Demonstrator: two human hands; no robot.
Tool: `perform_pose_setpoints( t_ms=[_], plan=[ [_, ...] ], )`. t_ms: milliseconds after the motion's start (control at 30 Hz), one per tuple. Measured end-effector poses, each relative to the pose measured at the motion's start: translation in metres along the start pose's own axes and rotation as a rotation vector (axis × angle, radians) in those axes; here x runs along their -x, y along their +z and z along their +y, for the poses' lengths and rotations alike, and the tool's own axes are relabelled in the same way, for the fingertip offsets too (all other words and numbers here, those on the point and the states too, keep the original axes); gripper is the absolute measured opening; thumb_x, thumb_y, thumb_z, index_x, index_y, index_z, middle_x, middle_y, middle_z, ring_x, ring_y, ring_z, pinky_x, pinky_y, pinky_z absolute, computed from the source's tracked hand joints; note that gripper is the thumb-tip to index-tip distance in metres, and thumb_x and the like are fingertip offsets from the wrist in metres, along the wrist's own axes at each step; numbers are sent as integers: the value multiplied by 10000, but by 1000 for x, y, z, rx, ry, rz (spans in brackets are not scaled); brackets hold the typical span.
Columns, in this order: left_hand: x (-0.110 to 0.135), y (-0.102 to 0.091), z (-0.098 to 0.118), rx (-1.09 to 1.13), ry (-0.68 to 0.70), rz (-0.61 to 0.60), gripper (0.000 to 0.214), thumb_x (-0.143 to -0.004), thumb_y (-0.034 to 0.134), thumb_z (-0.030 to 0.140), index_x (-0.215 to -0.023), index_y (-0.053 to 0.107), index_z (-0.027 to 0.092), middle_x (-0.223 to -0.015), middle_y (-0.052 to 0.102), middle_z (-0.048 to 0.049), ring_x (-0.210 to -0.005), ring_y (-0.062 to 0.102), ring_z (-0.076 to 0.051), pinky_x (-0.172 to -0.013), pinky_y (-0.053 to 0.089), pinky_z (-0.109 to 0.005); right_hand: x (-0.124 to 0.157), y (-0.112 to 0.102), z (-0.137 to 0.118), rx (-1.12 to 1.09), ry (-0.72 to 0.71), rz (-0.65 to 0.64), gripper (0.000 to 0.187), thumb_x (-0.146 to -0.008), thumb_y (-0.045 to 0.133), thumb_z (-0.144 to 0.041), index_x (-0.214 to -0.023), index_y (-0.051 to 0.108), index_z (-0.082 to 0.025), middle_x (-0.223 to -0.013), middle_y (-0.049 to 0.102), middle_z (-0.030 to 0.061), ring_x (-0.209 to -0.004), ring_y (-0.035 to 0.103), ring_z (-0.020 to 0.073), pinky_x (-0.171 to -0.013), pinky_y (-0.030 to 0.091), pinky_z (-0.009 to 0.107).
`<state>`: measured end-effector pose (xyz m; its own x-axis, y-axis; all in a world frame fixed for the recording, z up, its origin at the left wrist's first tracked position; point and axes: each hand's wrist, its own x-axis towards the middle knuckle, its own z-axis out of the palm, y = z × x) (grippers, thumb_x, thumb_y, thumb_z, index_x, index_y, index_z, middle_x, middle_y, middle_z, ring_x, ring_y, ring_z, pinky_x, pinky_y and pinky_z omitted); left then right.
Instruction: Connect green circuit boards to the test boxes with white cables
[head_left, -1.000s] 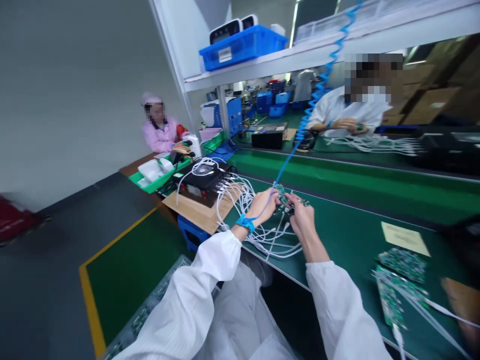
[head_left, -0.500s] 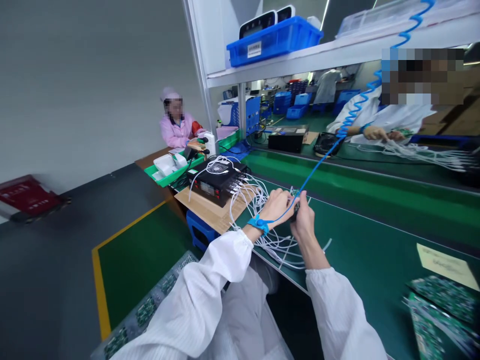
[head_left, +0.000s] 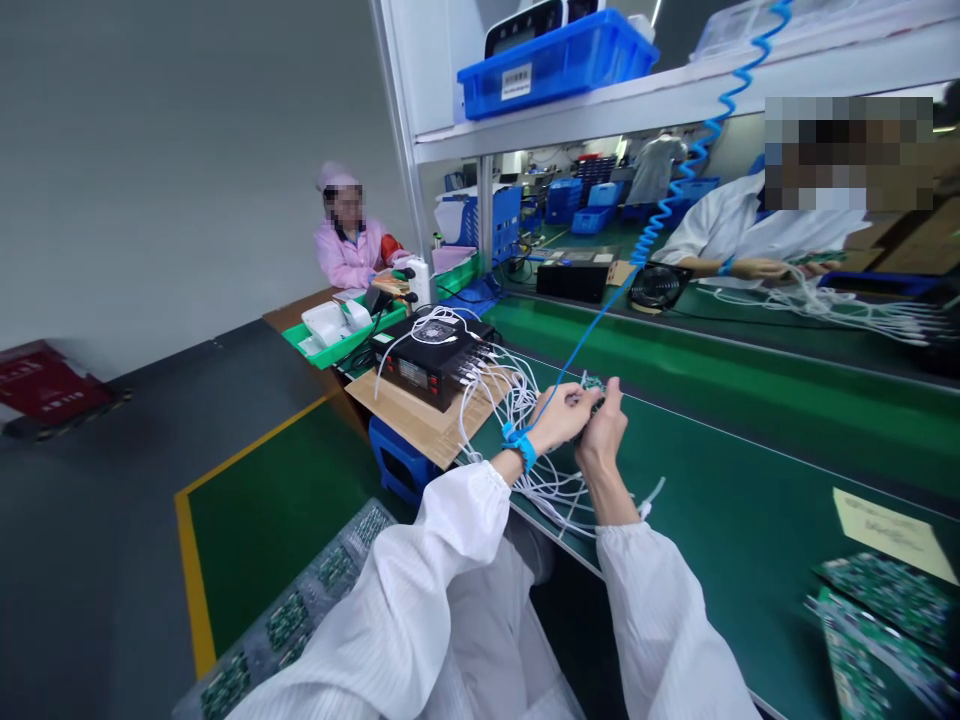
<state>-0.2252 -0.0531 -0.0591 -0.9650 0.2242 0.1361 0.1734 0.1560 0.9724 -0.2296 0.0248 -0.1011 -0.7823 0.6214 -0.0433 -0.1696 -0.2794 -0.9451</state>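
Observation:
My left hand (head_left: 559, 417) and my right hand (head_left: 602, 430) meet over the green bench mat (head_left: 720, 510), both closed around a small green circuit board (head_left: 592, 384) that peeks out above the fingers. A blue wrist strap (head_left: 519, 444) circles my left wrist, and its coiled blue cord (head_left: 660, 215) climbs to the upper shelf. White cables (head_left: 547, 485) lie tangled under and left of my hands. They run to a black multi-port box (head_left: 435, 362) on a cardboard sheet (head_left: 420, 415).
More green circuit boards (head_left: 885, 600) and a yellow note (head_left: 892, 530) lie at the right. A tray of boards (head_left: 292, 620) sits by my left knee. A person in pink sits far left, another in white works across the belt (head_left: 750, 390). A blue bin (head_left: 555, 62) stands on the shelf.
The view swung left and settled. My hands drew together around the small board, and the right hand turned more upright over the last half second.

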Motion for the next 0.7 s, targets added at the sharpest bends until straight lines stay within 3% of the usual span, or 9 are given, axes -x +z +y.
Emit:
perform_pose_setpoints(
  t_ms=[167, 333, 500, 700],
  plan=[
    [3, 10, -1, -12, 70, 51, 344, -954, 601, 419, -692, 578, 197, -706, 620, -4, -707, 567, -148, -713, 438, -279, -9, 6, 3, -84, 28, 70, 500, -822, 589, -673, -805, 656, -178, -688, 651, 16, -657, 623, 173, -576, 485, 279],
    [8, 25, -4, 45, 28, 158, 340, -973, 563, 388, -689, 529, 204, -672, 569, 4, -673, 535, -143, -669, 399, -275, -7, 4, -4, 45, -12, 120, 345, -830, 595, -511, -866, 699, -184, -767, 693, 9, -753, 627, 163, -664, 482, 259],
    [11, 32, -1, 180, -18, 227, 320, -974, 560, 359, -701, 547, 192, -670, 565, 9, -654, 512, -128, -649, 375, -257, -2, 1, -11, 136, -89, 73, 296, -816, 587, -440, -844, 702, -169, -829, 714, 41, -872, 626, 195, -775, 466, 293],
    [11, 35, -1, 270, -18, 280, 337, -983, 557, 315, -678, 523, 177, -643, 499, 13, -628, 444, -111, -616, 344, -248, -2, 6, -10, 50, -117, 47, 235, -774, 630, -407, -750, 660, -175, -735, 663, 16, -746, 567, 165, -677, 439, 283]
  ],
)
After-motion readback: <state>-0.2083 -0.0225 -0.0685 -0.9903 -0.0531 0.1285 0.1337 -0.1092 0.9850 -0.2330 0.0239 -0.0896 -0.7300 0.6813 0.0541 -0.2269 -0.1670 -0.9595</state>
